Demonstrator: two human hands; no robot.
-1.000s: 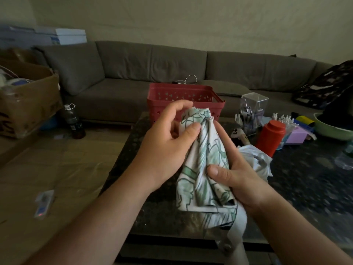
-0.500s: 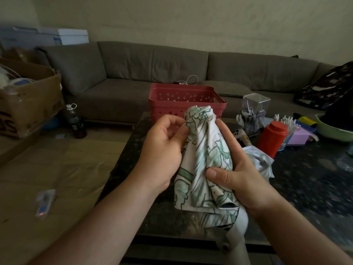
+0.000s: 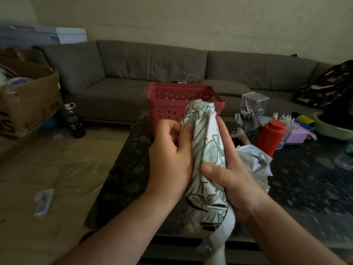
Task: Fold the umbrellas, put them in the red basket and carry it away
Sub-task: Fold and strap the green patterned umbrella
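Observation:
A white umbrella with a green leaf print (image 3: 207, 150) stands upright above the dark table, its cloth gathered into a roll. My right hand (image 3: 227, 175) grips the roll from the right, thumb across its front. My left hand (image 3: 170, 155) holds the left side, its thumb pressing the cloth near the top. The white handle (image 3: 219, 243) hangs below my hands. The red basket (image 3: 168, 104) sits at the table's far edge behind the umbrella; its inside is hidden. A pale crumpled bundle (image 3: 254, 159) lies on the table right of my right hand; I cannot tell what it is.
On the right of the dark speckled table (image 3: 129, 169) stand a red bottle (image 3: 271, 136), a clear box (image 3: 254, 106), small coloured items and a green bowl (image 3: 332, 129). A grey sofa (image 3: 152, 73) runs behind. A cardboard box (image 3: 26, 100) and a dark bottle (image 3: 73, 121) are at left.
My left hand has slid down from the top of the umbrella to its left side. The cloth is wrapped tighter into a narrower roll. My right hand keeps its grip.

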